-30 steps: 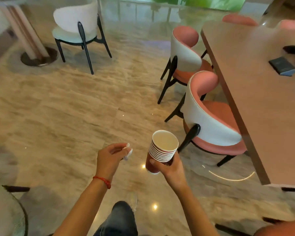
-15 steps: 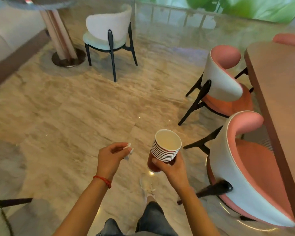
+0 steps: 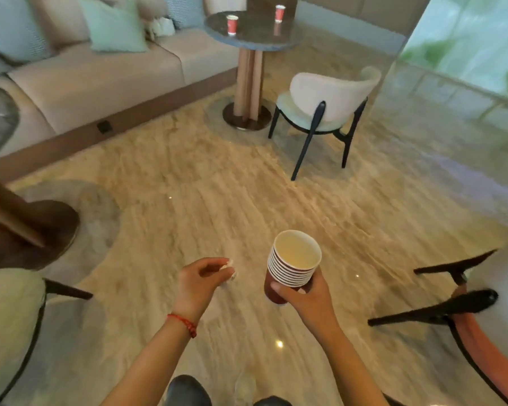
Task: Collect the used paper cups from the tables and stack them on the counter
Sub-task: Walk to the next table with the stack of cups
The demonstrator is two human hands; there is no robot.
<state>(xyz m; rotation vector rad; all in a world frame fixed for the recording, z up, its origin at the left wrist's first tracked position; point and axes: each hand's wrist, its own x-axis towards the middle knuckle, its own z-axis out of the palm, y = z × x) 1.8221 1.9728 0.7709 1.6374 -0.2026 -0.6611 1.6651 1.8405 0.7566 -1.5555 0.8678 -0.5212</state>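
Observation:
My right hand (image 3: 307, 297) grips a stack of several nested red paper cups (image 3: 292, 263), held upright at waist height, the top cup's pale inside showing. My left hand (image 3: 201, 281) hovers to the left of the stack, its fingers curled and pinching a small white scrap (image 3: 228, 266) between thumb and fingertips. Two more red paper cups stand far ahead on a round dark-topped table (image 3: 255, 39): one (image 3: 232, 24) near its left edge, one (image 3: 279, 13) towards the back right.
A beige sofa (image 3: 94, 80) with cushions runs along the left. A pale chair (image 3: 326, 109) stands beside the round table's pedestal. Another table base (image 3: 30, 227) and chair (image 3: 9, 320) are close on my left, a pink chair (image 3: 481, 323) close on my right. Marble floor lies between.
My view has swung left: the long table and pink chairs slid off to the right, and the round table with two cups came into sight. Both hands keep their holds.

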